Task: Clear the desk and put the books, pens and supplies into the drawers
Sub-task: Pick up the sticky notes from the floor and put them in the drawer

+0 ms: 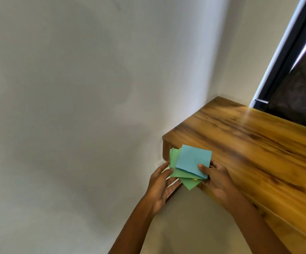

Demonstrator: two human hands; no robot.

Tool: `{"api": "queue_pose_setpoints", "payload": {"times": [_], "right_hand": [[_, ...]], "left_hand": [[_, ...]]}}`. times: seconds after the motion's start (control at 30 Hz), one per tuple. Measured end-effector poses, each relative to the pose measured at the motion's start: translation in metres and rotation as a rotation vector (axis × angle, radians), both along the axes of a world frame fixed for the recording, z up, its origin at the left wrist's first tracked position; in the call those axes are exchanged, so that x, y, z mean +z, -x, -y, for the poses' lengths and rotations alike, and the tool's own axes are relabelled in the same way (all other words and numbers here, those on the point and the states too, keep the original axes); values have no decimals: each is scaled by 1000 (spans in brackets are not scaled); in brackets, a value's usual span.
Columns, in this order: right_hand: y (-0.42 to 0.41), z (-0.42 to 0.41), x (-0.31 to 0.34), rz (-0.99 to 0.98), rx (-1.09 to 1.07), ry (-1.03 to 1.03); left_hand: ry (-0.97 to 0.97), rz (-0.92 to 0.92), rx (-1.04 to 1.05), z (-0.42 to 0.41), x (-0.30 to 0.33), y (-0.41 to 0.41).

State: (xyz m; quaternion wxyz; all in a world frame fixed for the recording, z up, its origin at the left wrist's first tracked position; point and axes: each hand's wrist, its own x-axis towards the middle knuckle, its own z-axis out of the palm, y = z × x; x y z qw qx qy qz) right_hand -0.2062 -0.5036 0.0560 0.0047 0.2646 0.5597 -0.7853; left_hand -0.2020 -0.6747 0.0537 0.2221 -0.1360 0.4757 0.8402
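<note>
A loose stack of square paper notes (191, 162), blue on top, green beneath and a sliver of yellow, is held at the left corner of the wooden desk (254, 142). My right hand (215, 177) pinches the stack's right edge, thumb on the blue sheet. My left hand (160, 186) cups the stack from below on its left side, thumb against the green sheets and fingers underneath. The stack juts out past the desk's end. No drawer is in view.
A plain white wall (75, 107) fills the left and centre. A dark window with a black frame (298, 79) stands behind the desk at the upper right. The desk's front edge runs down to the lower right.
</note>
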Motion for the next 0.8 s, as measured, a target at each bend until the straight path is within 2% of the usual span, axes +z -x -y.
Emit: {"api": "queue_pose_setpoints", "payload": {"times": [0.17,0.33,0.5,0.67,0.8], "right_hand": [[73,-23,5,-19,-161,-10],[114,-45,-7,21,-294,10],[144,-59,-28,184,-382,-3],[158,-61,-44,304,-450,-166],[153,-56,-47,341,-561,-303]], "left_hand": [[40,-64,-111,-27,6,87],[83,-14,-216,-59,-6,152],[198,-76,-399,-81,-27,207],[432,-149,-500,-101,-48,247],[550,-258,-470,-103,-45,247]]}}
